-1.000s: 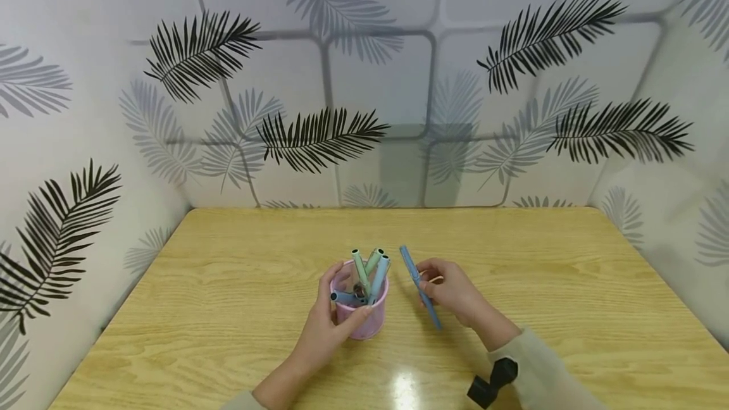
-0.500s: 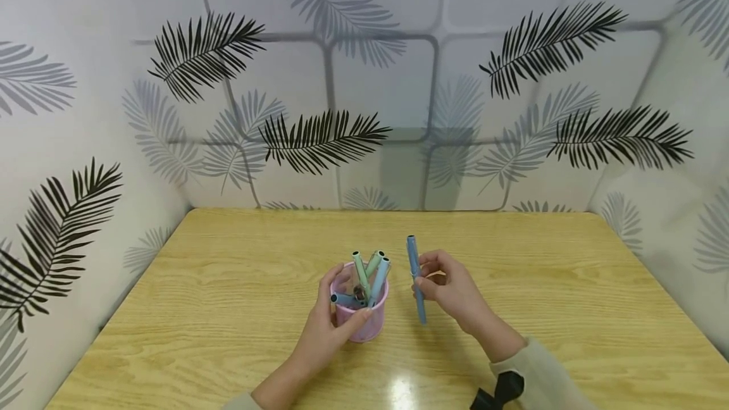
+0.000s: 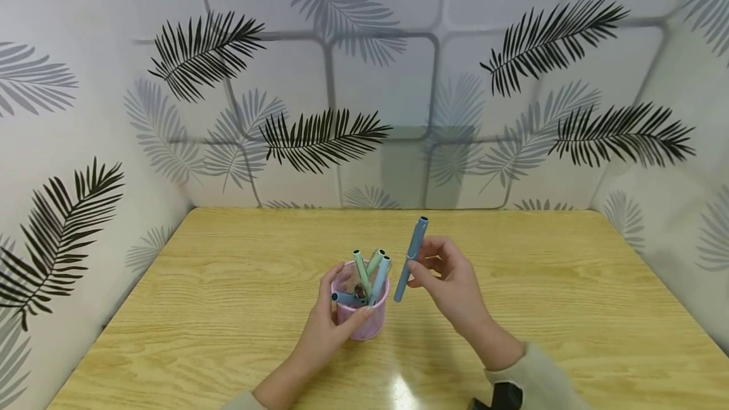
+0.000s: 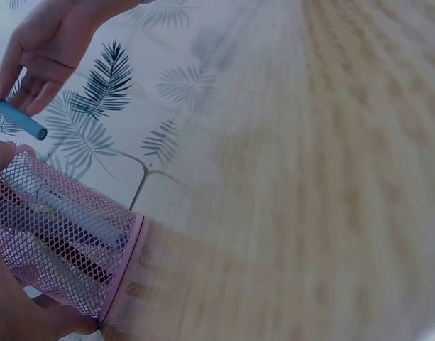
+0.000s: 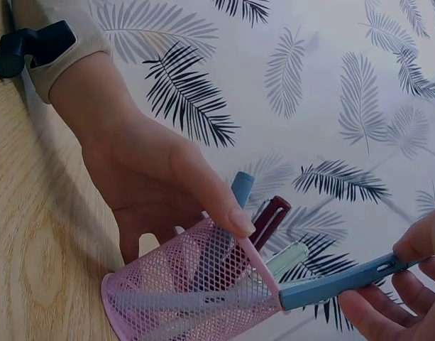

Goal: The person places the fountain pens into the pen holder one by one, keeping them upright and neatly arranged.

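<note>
My left hand [image 3: 327, 328] grips a pink mesh pen cup [image 3: 369, 328] standing on the table, thumb and fingers around its sides. Inside are two light green pens [image 3: 361, 267], a light blue pen [image 3: 380, 278] and a darker blue pen [image 3: 345, 298] leaning on the rim. The right wrist view also shows a dark red pen [image 5: 272, 222] in the cup. My right hand [image 3: 455, 286] pinches a capped blue pen [image 3: 417, 238] between thumb and fingers. It is tilted above the table, its lower end just right of the cup.
A wooden table [image 3: 228, 271] spreads out under both hands. Behind and beside it stand pale walls [image 3: 387, 81] with a leaf pattern. On the right sleeve sits a black wrist device [image 3: 505, 394].
My right hand has lifted the blue pen and turned it from leaning left to leaning right, its lower end moving toward the cup. The left hand and cup stay put.
</note>
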{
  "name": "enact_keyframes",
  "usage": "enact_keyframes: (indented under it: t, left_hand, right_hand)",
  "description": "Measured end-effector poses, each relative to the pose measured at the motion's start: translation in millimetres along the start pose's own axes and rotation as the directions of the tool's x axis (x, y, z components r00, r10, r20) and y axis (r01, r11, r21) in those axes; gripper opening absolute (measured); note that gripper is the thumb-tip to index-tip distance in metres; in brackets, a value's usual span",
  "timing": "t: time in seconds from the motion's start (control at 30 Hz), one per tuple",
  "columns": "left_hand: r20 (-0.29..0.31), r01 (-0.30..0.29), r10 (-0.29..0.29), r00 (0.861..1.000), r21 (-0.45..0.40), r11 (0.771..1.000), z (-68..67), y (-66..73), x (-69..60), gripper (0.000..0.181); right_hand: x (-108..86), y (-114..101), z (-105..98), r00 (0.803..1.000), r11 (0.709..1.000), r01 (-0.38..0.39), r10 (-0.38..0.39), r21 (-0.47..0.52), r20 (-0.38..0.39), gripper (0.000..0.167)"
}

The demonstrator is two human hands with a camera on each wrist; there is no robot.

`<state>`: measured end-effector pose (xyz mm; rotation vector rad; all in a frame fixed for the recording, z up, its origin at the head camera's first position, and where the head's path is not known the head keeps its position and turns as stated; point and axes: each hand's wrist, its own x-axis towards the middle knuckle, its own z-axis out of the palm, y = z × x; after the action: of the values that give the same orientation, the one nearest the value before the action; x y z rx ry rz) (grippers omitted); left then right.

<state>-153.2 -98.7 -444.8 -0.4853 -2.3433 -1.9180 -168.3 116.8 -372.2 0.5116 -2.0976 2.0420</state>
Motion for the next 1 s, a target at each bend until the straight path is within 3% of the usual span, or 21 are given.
enact_keyframes:
  t: [0.2, 0.33, 0.5, 0.67, 1.0]
  left_hand:
    - [0.002, -0.014, 0.014, 1.000, -0.034, 0.999, 0.2, -4.7, 0.9, 0.077]
    - [-0.004, -0.013, 0.012, 1.000, -0.018, 1.000, -1.5, -4.3, 0.0, 0.078]
    - [-0.006, -0.023, 0.023, 1.000, 0.010, 1.000, -2.1, -4.8, -0.8, 0.076]
    - [-0.010, -0.021, 0.021, 1.000, 0.008, 1.000, -1.5, -5.1, 0.5, 0.077]
    - [-0.012, -0.010, 0.010, 1.000, -0.002, 1.000, -1.6, -4.6, -1.4, 0.075]
  right_hand:
    - [-1.2, -9, 12, 0.988, 0.986, 0.156, -0.155, 0.059, -0.030, 0.025]
    - [-0.3, -10, 17, 0.983, 0.979, 0.183, -0.179, 0.094, -0.043, 0.025]
    - [-2.6, -5, 22, 0.993, 0.990, 0.119, -0.119, 0.078, -0.010, 0.027]
    - [-6.1, 2, 25, 0.998, 0.998, 0.063, -0.063, -0.001, 0.012, 0.026]
    - [-8.0, 10, 24, 0.995, 0.988, -0.077, 0.084, -0.136, 0.047, 0.026]
